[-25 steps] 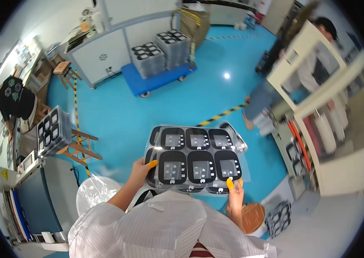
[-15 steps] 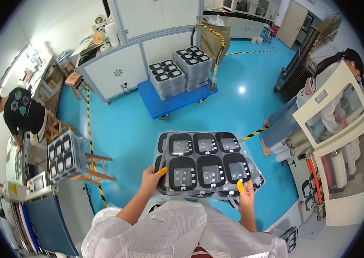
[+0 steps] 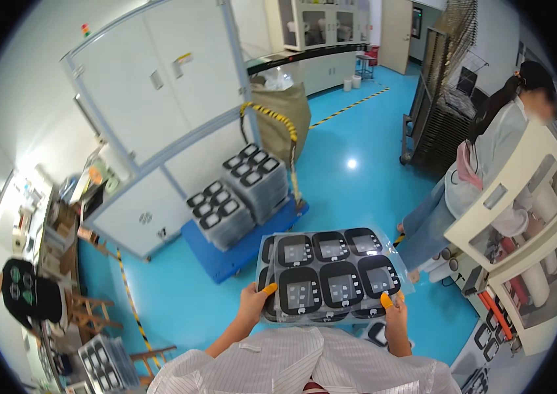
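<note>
Between my hands I carry a small stack of clear plastic sheets (image 3: 341,262), each printed with rows of black rounded frames. My left hand (image 3: 256,304) is closed on the stack's left edge, its yellow-covered thumb lying on top. On the near right corner, my right hand (image 3: 393,315) grips the sheets, also with a yellow cover on the thumb. The sheets lie roughly flat in front of my body, slightly out of line with each other. The fingers under them are mostly hidden.
Ahead stands a blue platform cart (image 3: 216,258) with two tall stacks of similar sheets (image 3: 255,167). A white cabinet (image 3: 160,79) is behind it. To the right, a person (image 3: 488,151) leans at a cream machine (image 3: 488,210). Another person (image 3: 25,292) is at the left bench, near stools.
My view has swung and moved forward, so the cart now appears nearer and lower left. The stack of sheets stays in both hands, now somewhat right and lower in view.
</note>
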`<state>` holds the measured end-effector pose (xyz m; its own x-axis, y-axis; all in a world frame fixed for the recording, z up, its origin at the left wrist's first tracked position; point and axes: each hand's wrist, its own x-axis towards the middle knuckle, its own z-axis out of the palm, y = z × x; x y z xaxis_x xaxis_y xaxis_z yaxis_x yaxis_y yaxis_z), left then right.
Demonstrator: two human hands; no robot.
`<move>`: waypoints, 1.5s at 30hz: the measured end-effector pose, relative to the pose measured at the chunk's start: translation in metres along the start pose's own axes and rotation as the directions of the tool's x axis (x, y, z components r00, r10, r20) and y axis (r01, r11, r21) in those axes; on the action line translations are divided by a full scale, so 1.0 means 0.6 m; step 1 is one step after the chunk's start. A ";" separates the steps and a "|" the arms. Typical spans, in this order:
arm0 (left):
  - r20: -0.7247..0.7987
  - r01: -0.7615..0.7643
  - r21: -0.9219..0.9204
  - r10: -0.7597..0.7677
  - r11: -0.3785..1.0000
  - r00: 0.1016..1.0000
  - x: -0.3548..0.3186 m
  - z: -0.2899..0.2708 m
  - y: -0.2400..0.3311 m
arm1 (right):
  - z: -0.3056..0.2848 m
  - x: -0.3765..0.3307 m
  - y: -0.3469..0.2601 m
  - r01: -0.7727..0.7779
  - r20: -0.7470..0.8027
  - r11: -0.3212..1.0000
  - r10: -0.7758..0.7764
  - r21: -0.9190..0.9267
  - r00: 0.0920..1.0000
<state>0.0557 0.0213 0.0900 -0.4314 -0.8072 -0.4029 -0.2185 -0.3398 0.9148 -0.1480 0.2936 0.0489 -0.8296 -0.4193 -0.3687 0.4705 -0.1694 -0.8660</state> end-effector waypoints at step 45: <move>-0.083 -0.104 -0.132 0.093 0.986 0.992 0.276 0.326 0.210 | 0.042 0.494 -0.238 0.263 0.174 0.958 -0.242 -0.111 0.955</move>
<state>-0.2142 -0.0606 0.1326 -0.3753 -0.8728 -0.3120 -0.0553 -0.3149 0.9475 -0.4537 0.1711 0.0715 -0.8533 -0.5145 -0.0840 0.1995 -0.1734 -0.9644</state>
